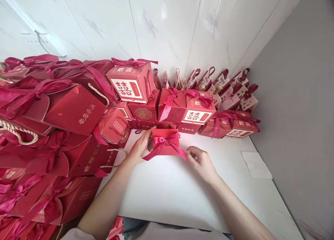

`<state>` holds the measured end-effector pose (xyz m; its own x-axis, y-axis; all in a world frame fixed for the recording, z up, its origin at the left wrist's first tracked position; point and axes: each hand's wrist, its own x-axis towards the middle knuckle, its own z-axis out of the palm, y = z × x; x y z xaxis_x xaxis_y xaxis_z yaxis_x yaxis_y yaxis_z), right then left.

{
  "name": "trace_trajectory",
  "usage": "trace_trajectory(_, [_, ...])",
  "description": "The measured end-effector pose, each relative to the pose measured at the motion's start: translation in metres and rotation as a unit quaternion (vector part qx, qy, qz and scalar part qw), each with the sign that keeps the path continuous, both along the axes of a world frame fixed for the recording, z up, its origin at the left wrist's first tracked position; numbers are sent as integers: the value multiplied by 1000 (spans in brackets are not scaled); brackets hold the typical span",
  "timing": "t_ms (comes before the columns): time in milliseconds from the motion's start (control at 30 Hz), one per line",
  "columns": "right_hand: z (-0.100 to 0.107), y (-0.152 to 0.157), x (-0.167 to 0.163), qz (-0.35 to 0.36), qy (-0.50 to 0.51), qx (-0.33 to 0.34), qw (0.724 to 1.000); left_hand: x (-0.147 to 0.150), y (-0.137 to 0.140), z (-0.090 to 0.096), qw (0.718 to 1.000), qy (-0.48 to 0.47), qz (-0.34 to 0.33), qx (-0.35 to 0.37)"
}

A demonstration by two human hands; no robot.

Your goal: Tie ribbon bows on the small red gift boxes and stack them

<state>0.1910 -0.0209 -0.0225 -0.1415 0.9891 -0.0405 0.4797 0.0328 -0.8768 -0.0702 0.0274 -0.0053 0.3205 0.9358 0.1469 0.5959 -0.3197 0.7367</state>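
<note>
Box [166, 144] with its ribbon bow sits on our white tabletop [182, 194], just in front of the stacked red boxes [78, 111]. We judge the bow could slip loose or skew if the ribbon tail [182, 153] is tugged unevenly, and a nudge could push the box into the row behind. Our left hand [139, 148] cups the box's left side, fingers lightly curled against it. Our right hand [199, 161] pinches the tail, fingers nearly closed.
</note>
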Motion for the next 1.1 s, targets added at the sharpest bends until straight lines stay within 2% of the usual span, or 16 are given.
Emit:
trace_trajectory(233, [-3, 0, 0, 13, 1, 7, 1000, -2, 1, -4, 1000, 9, -4, 3])
trace_trajectory(633, [-3, -3, 1, 37, -22, 44, 998, 0, -2, 1, 1000, 5, 0, -31])
trace_trajectory(800, [-2, -5, 1, 87, -42, 66, 993, -2, 1, -3, 999, 17, -1, -42])
trace_trajectory(1000, [-8, -4, 1, 119, -82, 94, 985, 7, -6, 4, 992, -83, -53, -72])
trace_trajectory(1100, [-10, -3, 1, 130, -112, 126, 977, 10, -8, 7, 993, -87, -40, -66])
